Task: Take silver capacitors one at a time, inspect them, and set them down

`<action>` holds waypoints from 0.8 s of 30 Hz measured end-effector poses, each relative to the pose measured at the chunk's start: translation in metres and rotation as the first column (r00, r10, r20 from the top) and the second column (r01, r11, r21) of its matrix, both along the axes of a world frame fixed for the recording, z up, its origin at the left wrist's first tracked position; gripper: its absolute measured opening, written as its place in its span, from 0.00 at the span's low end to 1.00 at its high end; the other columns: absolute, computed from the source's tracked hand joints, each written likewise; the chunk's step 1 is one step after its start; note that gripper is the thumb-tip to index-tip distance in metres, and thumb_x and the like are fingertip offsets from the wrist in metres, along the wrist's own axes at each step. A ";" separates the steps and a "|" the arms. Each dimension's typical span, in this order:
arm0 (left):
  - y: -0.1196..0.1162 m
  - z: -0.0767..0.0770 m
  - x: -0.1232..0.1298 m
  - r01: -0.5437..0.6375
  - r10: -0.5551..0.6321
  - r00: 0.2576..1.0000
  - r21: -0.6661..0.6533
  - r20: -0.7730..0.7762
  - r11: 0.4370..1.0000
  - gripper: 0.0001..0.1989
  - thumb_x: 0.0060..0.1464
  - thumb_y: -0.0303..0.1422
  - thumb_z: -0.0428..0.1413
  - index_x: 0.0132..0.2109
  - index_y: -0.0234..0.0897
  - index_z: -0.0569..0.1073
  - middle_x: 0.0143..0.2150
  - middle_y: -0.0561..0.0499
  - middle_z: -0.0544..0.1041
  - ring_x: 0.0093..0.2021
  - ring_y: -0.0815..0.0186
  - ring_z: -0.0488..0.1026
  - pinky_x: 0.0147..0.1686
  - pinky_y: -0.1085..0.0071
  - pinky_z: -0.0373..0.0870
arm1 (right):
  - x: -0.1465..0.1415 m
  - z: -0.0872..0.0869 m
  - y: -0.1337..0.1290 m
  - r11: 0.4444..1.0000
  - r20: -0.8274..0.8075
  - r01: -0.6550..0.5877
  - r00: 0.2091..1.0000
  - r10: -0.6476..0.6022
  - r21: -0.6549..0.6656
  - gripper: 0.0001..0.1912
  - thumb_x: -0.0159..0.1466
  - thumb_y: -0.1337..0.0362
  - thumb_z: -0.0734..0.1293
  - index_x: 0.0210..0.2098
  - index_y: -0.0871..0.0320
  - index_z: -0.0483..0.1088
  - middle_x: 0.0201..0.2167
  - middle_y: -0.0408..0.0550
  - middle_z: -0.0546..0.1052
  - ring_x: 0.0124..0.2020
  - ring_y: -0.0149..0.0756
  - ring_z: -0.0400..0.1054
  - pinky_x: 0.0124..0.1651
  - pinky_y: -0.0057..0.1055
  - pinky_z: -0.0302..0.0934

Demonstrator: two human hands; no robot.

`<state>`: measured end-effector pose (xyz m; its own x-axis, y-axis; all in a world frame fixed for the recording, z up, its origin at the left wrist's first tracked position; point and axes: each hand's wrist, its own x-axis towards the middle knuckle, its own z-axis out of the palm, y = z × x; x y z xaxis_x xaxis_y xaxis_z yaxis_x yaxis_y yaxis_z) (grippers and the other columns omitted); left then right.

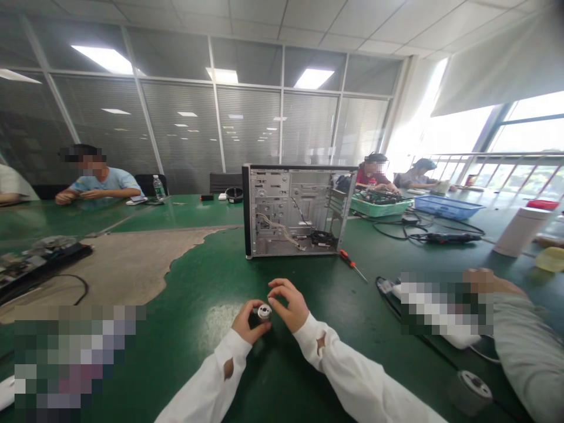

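My left hand (247, 322) is closed around a small silver metal cylinder (264, 312), whose round end with dark openings faces up; it looks like a small motor. Just to the right, my right hand (289, 306) holds nothing that I can see, its fingers bent and apart, the fingertips close to the cylinder. Beyond both hands, an open computer case (293, 211) stands upright on the green table (198, 282), with loose cables and a black fan inside. By its lower right corner lies an orange-handled screwdriver (348, 258).
Another silver cylinder (473, 390) stands at the lower right, near a co-worker's sleeve (524, 346) and a white power strip (449, 320). Green basket (381, 207), blue basket (447, 207) and a white bottle (520, 232) are farther back. Electronic parts (39, 261) lie at the left.
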<state>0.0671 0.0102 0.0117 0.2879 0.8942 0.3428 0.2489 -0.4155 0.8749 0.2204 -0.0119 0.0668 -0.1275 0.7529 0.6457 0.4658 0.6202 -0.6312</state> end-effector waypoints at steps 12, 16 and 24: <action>0.017 -0.015 -0.005 -0.172 0.171 0.985 0.044 0.016 0.984 0.17 0.35 0.30 0.55 0.38 0.33 0.65 0.37 0.44 0.70 0.39 0.58 0.68 0.39 0.61 0.64 | 0.044 -0.052 0.022 0.983 0.363 0.168 0.923 -0.131 -0.073 0.03 0.51 0.69 0.61 0.26 0.58 0.65 0.32 0.46 0.67 0.36 0.34 0.60 0.39 0.32 0.54; 0.018 -0.015 -0.007 -0.145 0.144 0.989 0.045 0.040 0.988 0.21 0.32 0.24 0.54 0.40 0.34 0.65 0.38 0.47 0.70 0.41 0.59 0.67 0.42 0.62 0.63 | 0.044 -0.052 0.020 0.980 0.412 0.174 0.903 -0.123 -0.091 0.07 0.48 0.70 0.62 0.29 0.56 0.64 0.32 0.44 0.68 0.36 0.35 0.60 0.38 0.32 0.53; 0.017 -0.013 -0.006 -0.100 0.103 0.991 -0.028 0.088 0.995 0.26 0.28 0.17 0.44 0.40 0.34 0.65 0.39 0.48 0.70 0.43 0.61 0.66 0.46 0.64 0.60 | 0.071 -0.060 0.039 0.968 0.462 0.220 0.876 -0.141 -0.122 0.20 0.42 0.77 0.56 0.34 0.58 0.64 0.33 0.45 0.68 0.36 0.35 0.59 0.38 0.31 0.53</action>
